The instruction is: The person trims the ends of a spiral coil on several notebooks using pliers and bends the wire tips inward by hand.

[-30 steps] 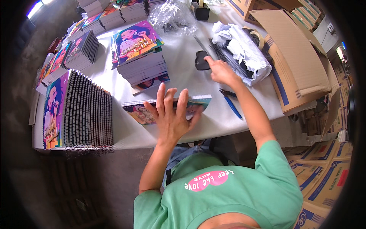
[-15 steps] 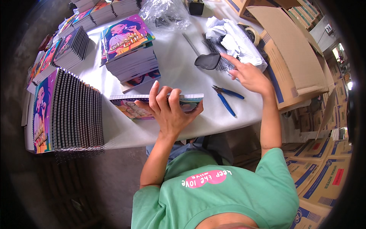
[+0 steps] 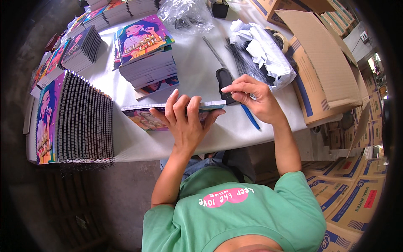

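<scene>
My left hand [image 3: 187, 119] grips a notebook [image 3: 139, 118] with a colourful cover, standing on its long edge near the table's front. Its hole-punched edge faces up. Thumb and fingers of my right hand [image 3: 256, 98] are pinched together just right of the notebook. A bit of dark spiral coil [image 3: 253, 95] shows beneath the fingers; most of it is hidden. Under that hand lies a flat black sole-shaped piece [image 3: 223, 80], partly covered. Blue-handled pliers [image 3: 251, 117] lie beside it, their jaws hidden by the hand. Loose dark coils [image 3: 236, 59] rest farther back.
A stack of notebooks [image 3: 147, 69] stands behind my left hand. Spiral-bound notebooks [image 3: 84, 122] are piled at the left table edge. White crumpled paper and wrap [image 3: 262, 52] lie at right, beside an open cardboard box [image 3: 323, 63]. A clear plastic bag [image 3: 184, 17] sits at the back.
My right hand has come from the loose coils toward the notebook, its fingers closing into a pinch. The black piece has turned and shifted nearer. My left hand keeps its grip on the notebook.
</scene>
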